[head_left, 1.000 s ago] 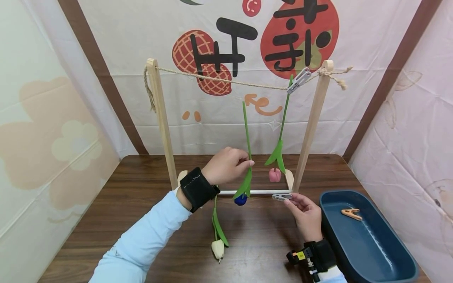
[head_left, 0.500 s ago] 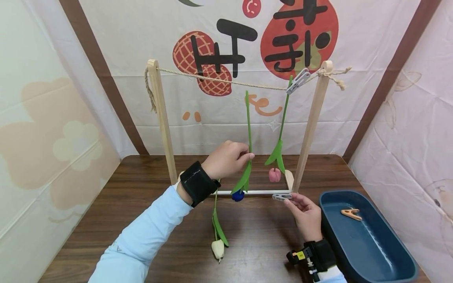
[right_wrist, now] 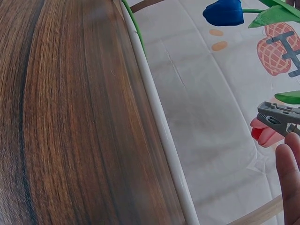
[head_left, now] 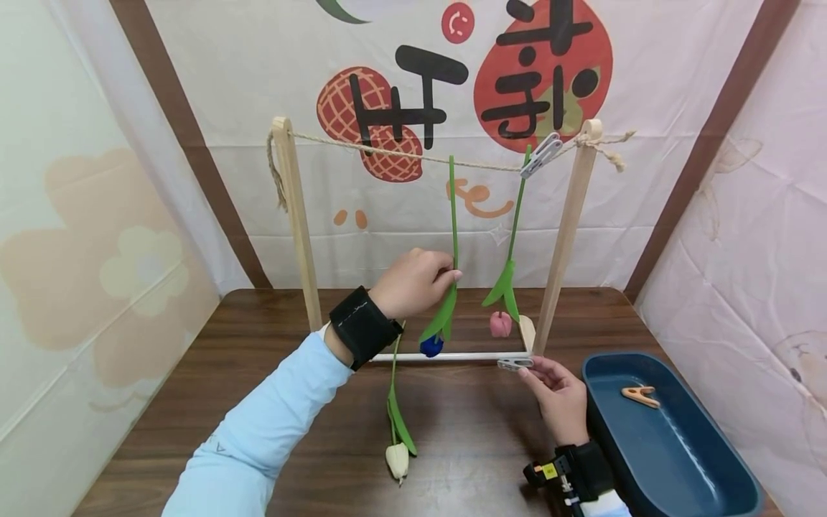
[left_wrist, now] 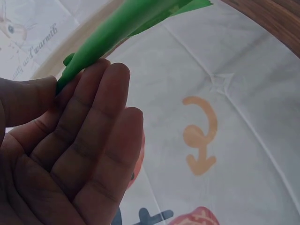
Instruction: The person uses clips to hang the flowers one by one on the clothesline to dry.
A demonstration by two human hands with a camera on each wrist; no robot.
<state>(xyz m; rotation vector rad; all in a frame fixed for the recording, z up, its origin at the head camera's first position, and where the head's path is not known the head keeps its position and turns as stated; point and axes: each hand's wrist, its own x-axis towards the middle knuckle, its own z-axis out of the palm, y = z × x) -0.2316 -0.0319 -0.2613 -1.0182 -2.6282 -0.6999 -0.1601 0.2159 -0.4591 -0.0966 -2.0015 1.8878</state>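
- Behind the dark wooden table we see a white cloth backdrop printed with a red strawberry shape, black characters and an orange arrow; pale fabric panels close off both sides.
- On the table stands a wooden drying frame: two uprights, a white crossbar low down, and a twine line strung across the top.
- Our left hand pinches the green stem of the blue artificial tulip between thumb and fingertips. The flower hangs head down, its stem tip reaching up to the twine. The left wrist view confirms the thumb and fingers closed on the stem.
- Our right hand holds a grey clothespin at its fingertips, low, just in front of the crossbar's right end. The right wrist view shows the same clothespin above one finger; we cannot tell whether the peg is squeezed apart.
- A pink tulip hangs head down near the right upright, fixed to the twine by a white clothespin.
- A white tulip lies on the table between our arms.
- A dark blue tray at right holds one orange clothespin.
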